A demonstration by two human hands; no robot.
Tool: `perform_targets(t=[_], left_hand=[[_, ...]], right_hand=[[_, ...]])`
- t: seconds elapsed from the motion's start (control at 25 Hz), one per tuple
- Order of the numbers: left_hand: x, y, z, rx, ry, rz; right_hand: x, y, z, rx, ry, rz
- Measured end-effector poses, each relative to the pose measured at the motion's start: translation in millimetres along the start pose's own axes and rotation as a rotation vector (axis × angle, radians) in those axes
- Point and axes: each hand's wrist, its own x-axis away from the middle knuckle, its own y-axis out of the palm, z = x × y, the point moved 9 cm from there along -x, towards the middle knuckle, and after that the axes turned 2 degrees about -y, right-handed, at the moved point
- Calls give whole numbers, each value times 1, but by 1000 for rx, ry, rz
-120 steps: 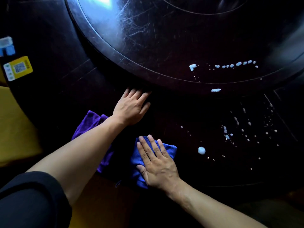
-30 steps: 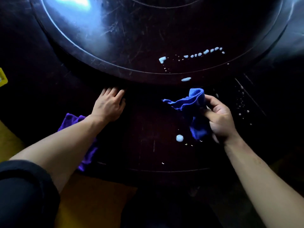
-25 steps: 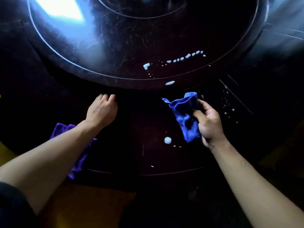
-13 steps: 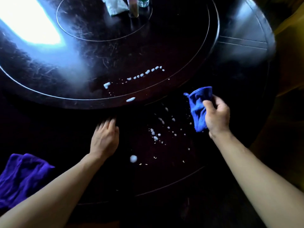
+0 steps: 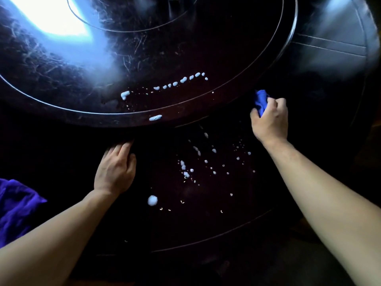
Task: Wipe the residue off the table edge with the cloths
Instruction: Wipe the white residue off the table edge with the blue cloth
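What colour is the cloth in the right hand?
Blue; the cloth shows bunched in the right hand, head view.

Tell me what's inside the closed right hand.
The right hand is closed around a bunched blue cloth. Only one end shows, sticking out above the fingers; the rest is covered by the hand, so anything else in the palm cannot be seen.

Light: dim overall
Glare: bright white patch at 11 o'clock on the glossy counter
Edges: wide-angle bending, soft blur at 1 o'clock
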Motion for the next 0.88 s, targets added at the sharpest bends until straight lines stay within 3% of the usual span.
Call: perform_targets(t=[0.16,0.52,0.6,0.76,0.88], left_hand=[[0,-2,2,-18,4,-4],[-1,-3,3,-24,-2,-4],[-1,-2,3,-27,3,-6],[-1,1,1,-20,17,-9],[-1,0,1,-28,21,2]], right_hand=[[10,11,-13,-87,-27,-78],[129,39,-140,-387,-664,-630],[124,27,-134,-441,-632,-562],[77,-15,-76,-327,-324,-63],[62,-17,-57,-101,-252,-5]])
